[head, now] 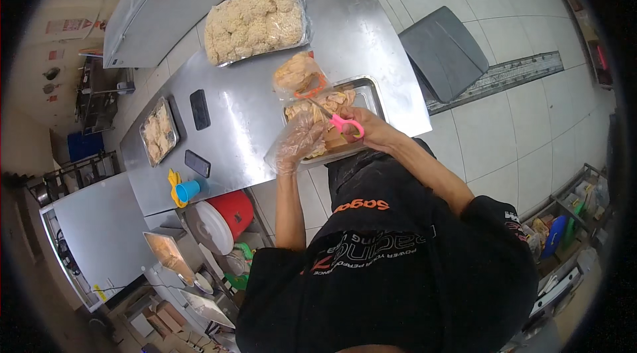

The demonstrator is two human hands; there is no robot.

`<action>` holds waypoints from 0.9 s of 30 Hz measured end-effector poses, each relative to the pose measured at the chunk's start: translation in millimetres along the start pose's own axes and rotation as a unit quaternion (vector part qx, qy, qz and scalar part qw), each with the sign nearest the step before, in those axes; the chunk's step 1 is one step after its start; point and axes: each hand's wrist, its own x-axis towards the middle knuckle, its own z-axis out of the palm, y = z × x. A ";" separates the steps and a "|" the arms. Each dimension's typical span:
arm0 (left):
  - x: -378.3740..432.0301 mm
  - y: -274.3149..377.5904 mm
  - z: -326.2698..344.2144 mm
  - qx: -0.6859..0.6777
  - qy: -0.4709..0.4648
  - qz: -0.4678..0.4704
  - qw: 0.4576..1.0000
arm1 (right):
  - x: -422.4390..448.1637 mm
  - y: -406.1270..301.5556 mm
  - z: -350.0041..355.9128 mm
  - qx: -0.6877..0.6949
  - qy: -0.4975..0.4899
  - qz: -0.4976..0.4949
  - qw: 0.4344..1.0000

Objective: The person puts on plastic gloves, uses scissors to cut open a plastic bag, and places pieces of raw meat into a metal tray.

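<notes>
Pink-handled scissors are in my bare right hand, fingers at the handle loops, blades pointing up and left. In a clear plastic glove, my left hand is at the near left side of a metal tray, by pale yellowish raw meat pieces; whether it grips a piece is unclear. Part of a wooden board shows inside the tray under the scissors. Just beyond the blade tips lies a clear plastic bag of raw meat with orange-red markings, partly over the tray's far left edge.
On the steel table stand a large plastic-covered tray of breaded pieces, a smaller tray of floured pieces, two phones, a blue cup and a yellow cloth. A red bucket and a grey bin stand beside it.
</notes>
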 end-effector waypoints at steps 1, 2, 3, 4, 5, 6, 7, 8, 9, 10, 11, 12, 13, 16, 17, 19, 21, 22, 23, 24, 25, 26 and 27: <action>1.4 -2.3 0.5 0.033 -0.006 -0.007 0.999 | 1.7 1.7 -2.9 0.004 0.004 -0.009 1.000; 4.4 -6.5 1.7 0.066 -0.012 -0.014 0.998 | 4.4 5.8 -7.1 0.008 0.007 -0.019 1.000; 7.5 -5.3 2.6 0.098 -0.017 -0.020 0.995 | 4.7 6.6 -9.0 0.011 0.012 -0.027 0.999; 9.2 -4.0 3.7 0.082 -0.027 -0.018 0.996 | 4.4 7.8 -10.6 0.012 0.008 -0.034 0.999; 10.9 -2.5 4.6 0.066 -0.037 -0.016 0.997 | 4.5 9.1 -12.2 0.013 0.004 -0.040 0.999; 12.4 -0.5 4.4 0.051 -0.047 -0.015 0.997 | 4.7 9.0 -12.3 0.014 -0.001 -0.047 0.999; 12.7 -9.9 7.9 0.098 -0.052 0.056 0.992 | 4.8 2.2 -10.9 0.034 0.069 -0.079 0.994; 13.5 -25.9 14.9 0.144 -0.056 0.127 0.980 | 5.4 -8.7 -13.3 0.053 0.138 -0.110 0.983; 14.2 -33.2 22.3 0.187 -0.060 0.196 0.961 | 4.4 -19.1 -19.2 0.071 0.208 -0.139 0.966; 18.2 -16.7 26.8 0.127 -0.053 0.108 0.985 | 2.1 -30.0 -40.3 0.017 0.162 -0.165 0.973; 20.6 1.8 35.1 0.066 -0.046 0.018 0.997 | -3.1 -38.8 -59.7 -0.037 0.116 -0.189 0.974; 18.4 -3.4 41.7 0.050 -0.016 -0.009 0.999 | -9.7 -48.9 -54.8 -0.090 0.146 -0.176 0.969; 18.5 -7.0 49.6 0.032 0.010 -0.031 0.999 | -15.8 -43.8 -59.1 -0.136 0.153 -0.127 0.971; 24.8 -72.4 77.3 -0.060 0.112 0.034 0.991 | -26.5 -17.1 -83.3 -0.236 0.106 -0.025 0.966; 23.2 -80.3 80.1 -0.198 0.099 -0.003 0.975 | -33.2 -8.3 -83.8 -0.337 0.080 -0.016 0.938; 15.9 -69.5 72.7 -0.349 0.096 -0.040 0.931 | -45.5 -0.2 -84.7 -0.373 0.030 0.063 0.925; 6.7 -40.5 56.7 -0.372 0.121 -0.043 0.920 | -45.1 8.8 -80.1 -0.381 -0.015 0.084 0.921; 1.8 -21.2 47.6 -0.379 0.133 -0.045 0.915 | -44.4 11.9 -76.5 -0.385 -0.037 0.096 0.917; -1.6 -4.0 41.2 -0.378 0.143 -0.049 0.914 | -40.9 14.5 -70.4 -0.344 -0.048 0.105 0.932; -4.3 3.0 38.5 -0.381 0.151 -0.047 0.911 | -33.9 15.6 -60.3 -0.303 -0.057 0.112 0.945; -7.2 10.3 35.3 -0.385 0.160 -0.044 0.908 | -26.2 15.9 -51.1 -0.261 -0.067 0.119 0.956; -9.8 12.8 34.0 -0.393 0.166 -0.037 0.904 | -18.9 19.1 -46.5 -0.271 -0.045 0.122 0.954; -13.2 16.4 29.7 -0.403 0.165 -0.042 0.899 | -13.3 18.1 -42.4 -0.222 -0.059 0.109 0.967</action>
